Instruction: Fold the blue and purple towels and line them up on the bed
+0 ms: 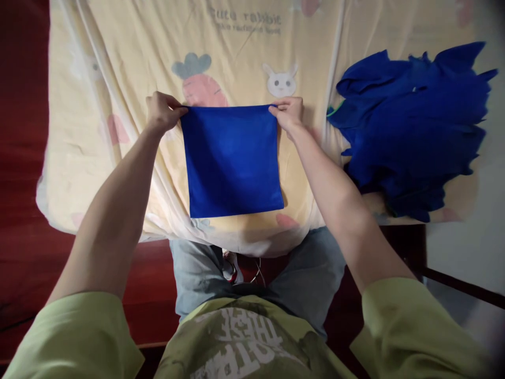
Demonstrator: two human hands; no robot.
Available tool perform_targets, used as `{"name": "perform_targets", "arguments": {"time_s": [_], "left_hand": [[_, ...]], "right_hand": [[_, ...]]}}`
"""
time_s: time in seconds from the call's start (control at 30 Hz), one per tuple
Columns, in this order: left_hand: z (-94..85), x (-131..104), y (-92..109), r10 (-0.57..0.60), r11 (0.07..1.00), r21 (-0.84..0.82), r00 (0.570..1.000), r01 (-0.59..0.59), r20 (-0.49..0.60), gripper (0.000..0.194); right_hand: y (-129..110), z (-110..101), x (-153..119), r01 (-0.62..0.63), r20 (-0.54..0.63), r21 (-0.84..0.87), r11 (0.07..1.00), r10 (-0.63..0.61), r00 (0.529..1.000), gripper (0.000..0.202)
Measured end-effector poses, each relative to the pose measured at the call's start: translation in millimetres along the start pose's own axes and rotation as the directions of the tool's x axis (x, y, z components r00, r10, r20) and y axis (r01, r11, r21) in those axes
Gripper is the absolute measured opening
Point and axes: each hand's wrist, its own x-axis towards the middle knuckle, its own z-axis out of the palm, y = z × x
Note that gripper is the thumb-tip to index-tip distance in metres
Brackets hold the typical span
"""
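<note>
A blue square cloth (233, 160) lies spread over the pale yellow printed sheet in front of me. My left hand (162, 111) pinches its far left corner between thumb and fingers. Its far right corner is in the pinch of my right hand (289, 114). The cloth's far edge is fairly straight between the two hands, and its near edge rests close to the sheet's front edge.
A heap of blue cloths (414, 126) sits on the right part of the yellow sheet (130, 63). Below the sheet's front edge are my legs in jeans (197, 268). Dark red surfaces show at the left, and a dark bar (461, 286) at the lower right.
</note>
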Motion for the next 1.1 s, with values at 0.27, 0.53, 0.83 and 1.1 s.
{"name": "perform_targets", "arguments": {"time_s": [0.27,0.53,0.83,1.1], "left_hand": [[49.1,-10.3,17.8,-0.024,0.996,-0.092,0.946,-0.006,-0.324,0.05],[92.1,-53.9,64.4,0.354,0.929,-0.068,0.928,-0.363,-0.112,0.07],[90.1,-52.0,42.4,0.258,0.943,-0.138,0.926,-0.304,-0.277,0.077],[104.4,-184.2,89.1,0.403,0.914,0.047,0.915,-0.402,-0.008,0.066]], "right_hand": [[-39.0,16.9,-32.7,0.131,0.012,-0.542,0.83,-0.148,0.989,0.024],[-73.2,50.7,-89.7,0.379,0.347,-0.528,0.76,-0.214,0.913,0.058],[-42.0,38.0,-78.7,0.234,0.22,-0.561,0.794,-0.13,0.967,0.065],[-75.2,25.8,-195.4,0.484,0.48,-0.454,0.748,-0.252,0.841,0.072]]}}
